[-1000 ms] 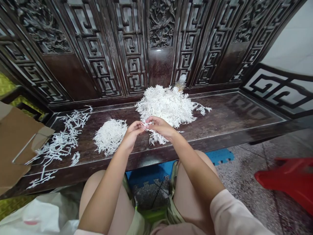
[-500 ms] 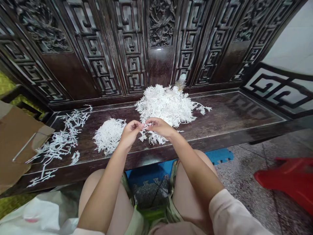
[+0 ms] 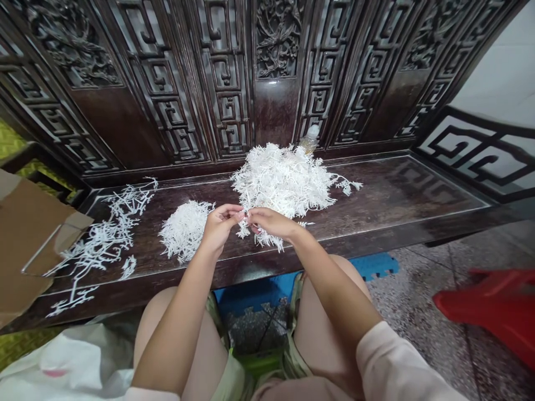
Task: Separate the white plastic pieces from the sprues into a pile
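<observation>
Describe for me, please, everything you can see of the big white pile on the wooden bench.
The large heap of white strips is a loose, tangled mound of thin, branching pieces, perhaps paper, though the material is hard to tell. It lies on the dark wooden bench, with strands reaching out rightward. A small bottle stands just behind it. The left hand and right hand are at its front edge.

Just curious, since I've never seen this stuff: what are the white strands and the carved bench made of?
The white strands look like matte paper or thin plastic, cut into narrow branching pieces; the look can't settle which. The carved bench looks like dark hardwood, varnished, going by its grain and shiny seat.
</observation>
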`<state>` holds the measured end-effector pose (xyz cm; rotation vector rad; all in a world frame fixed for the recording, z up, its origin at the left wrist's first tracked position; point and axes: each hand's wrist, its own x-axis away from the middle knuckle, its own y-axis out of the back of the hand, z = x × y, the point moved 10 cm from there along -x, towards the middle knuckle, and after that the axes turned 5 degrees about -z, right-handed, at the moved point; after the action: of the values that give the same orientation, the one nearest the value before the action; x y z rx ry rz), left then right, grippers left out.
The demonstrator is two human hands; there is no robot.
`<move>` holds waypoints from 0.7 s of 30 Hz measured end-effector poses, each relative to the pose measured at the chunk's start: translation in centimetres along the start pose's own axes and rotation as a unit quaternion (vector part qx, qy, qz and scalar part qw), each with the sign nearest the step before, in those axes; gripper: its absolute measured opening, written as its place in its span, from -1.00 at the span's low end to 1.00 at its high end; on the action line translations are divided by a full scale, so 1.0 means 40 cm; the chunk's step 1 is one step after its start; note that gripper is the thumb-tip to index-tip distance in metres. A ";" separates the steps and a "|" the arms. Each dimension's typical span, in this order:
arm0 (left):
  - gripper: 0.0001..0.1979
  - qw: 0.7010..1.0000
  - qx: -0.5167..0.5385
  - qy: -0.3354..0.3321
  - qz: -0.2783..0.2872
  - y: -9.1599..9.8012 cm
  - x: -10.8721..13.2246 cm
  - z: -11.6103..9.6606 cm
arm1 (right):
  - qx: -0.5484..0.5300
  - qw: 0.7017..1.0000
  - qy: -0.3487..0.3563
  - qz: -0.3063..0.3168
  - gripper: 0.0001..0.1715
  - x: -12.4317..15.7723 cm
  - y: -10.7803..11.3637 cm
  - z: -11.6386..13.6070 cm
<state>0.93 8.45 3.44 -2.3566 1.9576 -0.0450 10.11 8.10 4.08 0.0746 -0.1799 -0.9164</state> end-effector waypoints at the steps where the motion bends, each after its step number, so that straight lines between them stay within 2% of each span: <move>1: -0.73 1.000 -0.004 -0.002 0.003 0.000 -0.001 -0.001 | 0.006 1.000 0.001 -0.003 -0.82 -0.003 0.000 -0.004; 3: -0.73 0.999 -0.027 -0.003 0.026 -0.006 -0.001 -0.006 | 0.016 1.000 0.008 -0.013 -0.80 -0.007 0.006 -0.011; 6: -0.70 0.992 -0.081 0.018 0.098 -0.031 0.006 -0.002 | 0.045 0.998 0.011 -0.041 -0.80 -0.007 0.027 -0.020; 9: -0.69 0.980 -0.131 0.022 0.146 -0.046 0.015 -0.002 | 0.097 0.994 0.014 -0.041 -0.76 0.000 0.033 -0.020; 15: -0.65 0.953 -0.245 -0.019 0.175 -0.062 0.029 -0.002 | 0.171 0.984 0.023 -0.035 -0.74 -0.002 0.024 -0.017; 21: -0.59 0.962 -0.190 0.019 0.196 -0.082 0.035 0.039 | 0.182 0.982 0.056 0.005 -0.73 -0.001 0.019 -0.013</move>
<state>4.50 7.74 2.09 -2.1133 2.6137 0.3419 10.77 8.58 3.67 0.4624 -0.2410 -0.8589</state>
